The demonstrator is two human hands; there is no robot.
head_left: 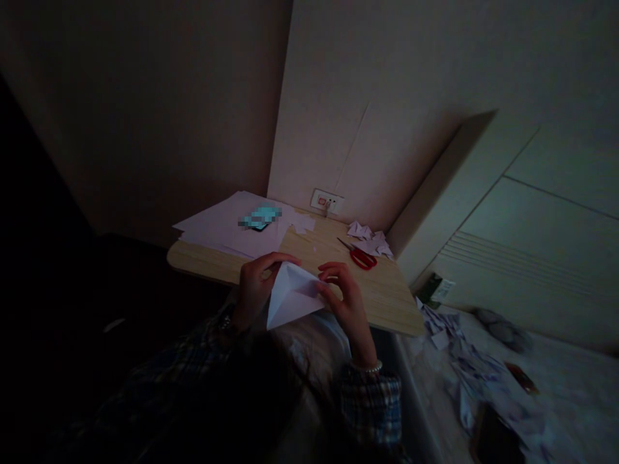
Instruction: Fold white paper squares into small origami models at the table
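A folded white paper (pixel 291 295) with a pointed top is held up between both hands above the near edge of a small wooden table (pixel 387 290). My left hand (pixel 258 283) grips its left edge, fingers curled over the top. Pinching the right edge is my right hand (pixel 344 298), thumb and fingers pressed together. Plaid sleeves cover both forearms, and a bead bracelet sits on the right wrist.
Red-handled scissors (pixel 360 256) lie on the table behind the hands. A stack of white sheets (pixel 227 229) with a teal object (pixel 261 217) fills the far left. Folded paper pieces (pixel 370 240) sit at the far right corner, a wall socket (pixel 326 202) behind. More paper scraps (pixel 464 361) litter the bed on the right.
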